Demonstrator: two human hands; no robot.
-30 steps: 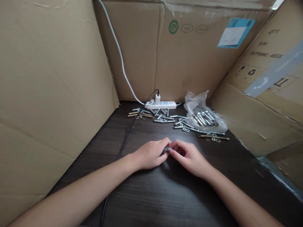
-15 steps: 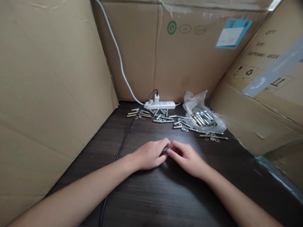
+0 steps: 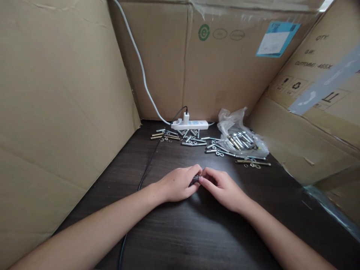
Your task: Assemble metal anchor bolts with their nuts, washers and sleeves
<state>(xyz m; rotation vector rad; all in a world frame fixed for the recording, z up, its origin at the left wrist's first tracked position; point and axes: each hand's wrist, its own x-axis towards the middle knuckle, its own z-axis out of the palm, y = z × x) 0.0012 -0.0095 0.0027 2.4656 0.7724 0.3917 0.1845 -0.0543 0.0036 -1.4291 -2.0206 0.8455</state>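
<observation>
Fingers curled, my left hand (image 3: 177,184) holds a small grey metal bolt (image 3: 195,179) above the dark table. Most of that bolt is hidden by the fingers. On its right end, the thumb and forefinger of my right hand (image 3: 225,189) pinch; whether a nut or washer is between them I cannot make out. Beyond the hands lie loose bolts and sleeves (image 3: 194,144) with washers and nuts (image 3: 219,153). A clear plastic bag (image 3: 232,117) at the back right contains several assembled expansion bolts (image 3: 239,141).
A white power strip (image 3: 194,125) with a plugged-in charger (image 3: 186,118) stands against the back cardboard (image 3: 157,67). Its black cable (image 3: 149,165) runs forward under my left forearm. Cardboard walls rise at left and right. Brass-coloured sleeves (image 3: 157,135) lie at the back left.
My right fingertips have shifted very slightly at the bolt's end. Both hands otherwise stay in the same place, and the loose parts have not moved.
</observation>
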